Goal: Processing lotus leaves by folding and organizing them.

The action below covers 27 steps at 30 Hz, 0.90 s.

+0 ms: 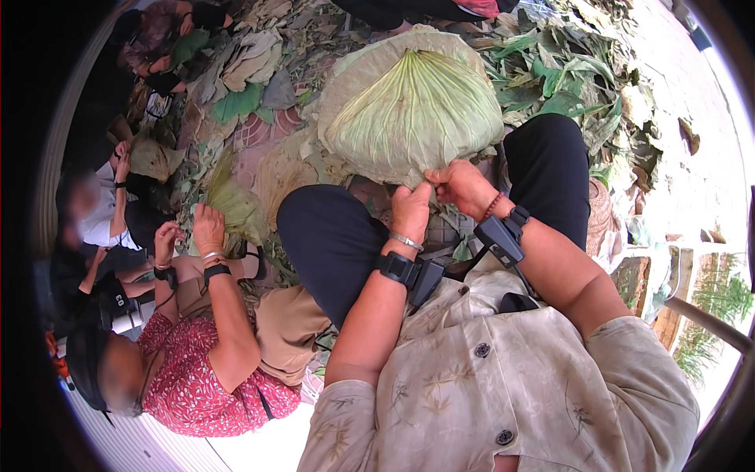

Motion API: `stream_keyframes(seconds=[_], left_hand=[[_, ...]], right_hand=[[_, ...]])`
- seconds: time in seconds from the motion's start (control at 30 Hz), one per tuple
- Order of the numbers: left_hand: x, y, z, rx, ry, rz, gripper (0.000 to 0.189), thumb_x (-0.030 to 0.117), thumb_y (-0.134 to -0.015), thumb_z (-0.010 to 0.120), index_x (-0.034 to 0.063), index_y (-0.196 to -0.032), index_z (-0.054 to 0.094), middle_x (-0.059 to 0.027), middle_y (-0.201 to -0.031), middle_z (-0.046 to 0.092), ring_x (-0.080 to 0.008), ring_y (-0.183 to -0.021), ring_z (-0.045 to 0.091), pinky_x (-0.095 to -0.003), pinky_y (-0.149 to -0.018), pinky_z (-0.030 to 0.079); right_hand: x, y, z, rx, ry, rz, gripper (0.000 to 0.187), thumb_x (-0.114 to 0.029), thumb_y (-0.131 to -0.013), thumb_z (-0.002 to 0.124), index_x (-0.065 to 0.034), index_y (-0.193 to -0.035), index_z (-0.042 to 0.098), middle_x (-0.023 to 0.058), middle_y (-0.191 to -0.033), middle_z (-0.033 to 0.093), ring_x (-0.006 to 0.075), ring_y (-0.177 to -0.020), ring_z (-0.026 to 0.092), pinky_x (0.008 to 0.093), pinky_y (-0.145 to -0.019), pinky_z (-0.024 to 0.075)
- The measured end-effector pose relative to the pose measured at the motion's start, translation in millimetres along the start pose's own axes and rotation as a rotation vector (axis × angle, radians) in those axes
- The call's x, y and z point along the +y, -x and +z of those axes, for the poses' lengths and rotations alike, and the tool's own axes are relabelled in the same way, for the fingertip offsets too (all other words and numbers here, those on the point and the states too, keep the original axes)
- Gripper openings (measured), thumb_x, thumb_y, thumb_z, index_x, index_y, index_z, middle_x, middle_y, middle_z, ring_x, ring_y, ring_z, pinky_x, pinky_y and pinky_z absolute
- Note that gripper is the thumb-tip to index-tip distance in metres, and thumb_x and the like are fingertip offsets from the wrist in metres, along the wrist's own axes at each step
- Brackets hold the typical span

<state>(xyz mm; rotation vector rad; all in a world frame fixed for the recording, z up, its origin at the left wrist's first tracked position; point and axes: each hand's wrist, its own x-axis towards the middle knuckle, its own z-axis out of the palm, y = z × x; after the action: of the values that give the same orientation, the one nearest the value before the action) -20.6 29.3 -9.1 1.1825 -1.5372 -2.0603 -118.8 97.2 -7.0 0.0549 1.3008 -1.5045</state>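
Observation:
A large pale green dried lotus leaf, its ribs fanning out from a point at the far end, spreads before my knees. My left hand pinches its near edge between thumb and fingers. Close beside it, my right hand grips the same edge, fingertips almost touching the left thumb. Under and behind this leaf lies a browner, flatter leaf, its rim showing around the far side. Whether more layers lie beneath is hidden.
Loose green leaves pile up at the right, with a woven straw item below them. Dry leaves litter the paving at left. A co-worker in a red patterned top sits close on my left, near another leaf; several people sit beyond.

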Motion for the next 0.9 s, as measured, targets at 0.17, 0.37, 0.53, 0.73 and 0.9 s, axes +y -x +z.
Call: stream_keyframes(seconds=[0.17,0.37,0.53,0.73,0.9], left_hand=[[9,6,1,-0.01,-0.031,0.001,0.012,0.014,-0.073,0.055,0.0033,-0.071,0.053,0.0008,-0.064,0.051,-0.006,-0.051,0.043,-0.0218,-0.046,0.033],[7,9,3,0.036,0.149,0.013,0.014,0.016,-0.075,0.057,0.0037,-0.075,0.052,-0.0016,-0.067,0.053,-0.0066,-0.054,0.044,-0.0213,-0.048,0.035],[11,12,2,0.013,0.156,-0.042,0.016,0.017,-0.074,0.061,0.0037,-0.074,0.051,-0.0023,-0.072,0.055,-0.007,-0.059,0.046,-0.0215,-0.052,0.037],[3,6,-2,0.012,0.01,0.009,0.016,0.015,-0.073,0.062,0.0032,-0.073,0.051,-0.0036,-0.076,0.055,-0.0076,-0.065,0.048,-0.0229,-0.057,0.039],[5,8,-2,-0.009,-0.061,0.006,0.016,0.016,-0.073,0.061,0.0037,-0.077,0.051,-0.003,-0.077,0.055,-0.0084,-0.065,0.049,-0.0229,-0.058,0.039]], right_hand=[[0,-2,-3,-0.033,-0.062,0.067,0.014,-0.014,-0.076,0.06,-0.0047,-0.066,0.056,0.0002,-0.06,0.047,0.0112,-0.054,0.043,0.0271,-0.052,0.0387],[-2,1,1,-0.046,-0.068,0.084,0.011,-0.013,-0.077,0.058,-0.0052,-0.069,0.057,-0.0017,-0.062,0.048,0.0092,-0.055,0.041,0.0254,-0.054,0.0384],[-1,0,-3,-0.062,-0.101,0.069,0.016,-0.016,-0.074,0.062,-0.007,-0.064,0.054,-0.0011,-0.059,0.047,0.0105,-0.052,0.042,0.0262,-0.05,0.0383],[-1,0,-3,-0.085,-0.046,0.066,0.013,-0.014,-0.077,0.059,-0.0066,-0.066,0.054,-0.0029,-0.06,0.047,0.0088,-0.053,0.042,0.0247,-0.052,0.0382],[-3,-1,-5,-0.128,-0.141,0.129,0.013,-0.017,-0.076,0.06,-0.009,-0.067,0.053,-0.0021,-0.061,0.046,0.0104,-0.054,0.043,0.0271,-0.053,0.0379]])
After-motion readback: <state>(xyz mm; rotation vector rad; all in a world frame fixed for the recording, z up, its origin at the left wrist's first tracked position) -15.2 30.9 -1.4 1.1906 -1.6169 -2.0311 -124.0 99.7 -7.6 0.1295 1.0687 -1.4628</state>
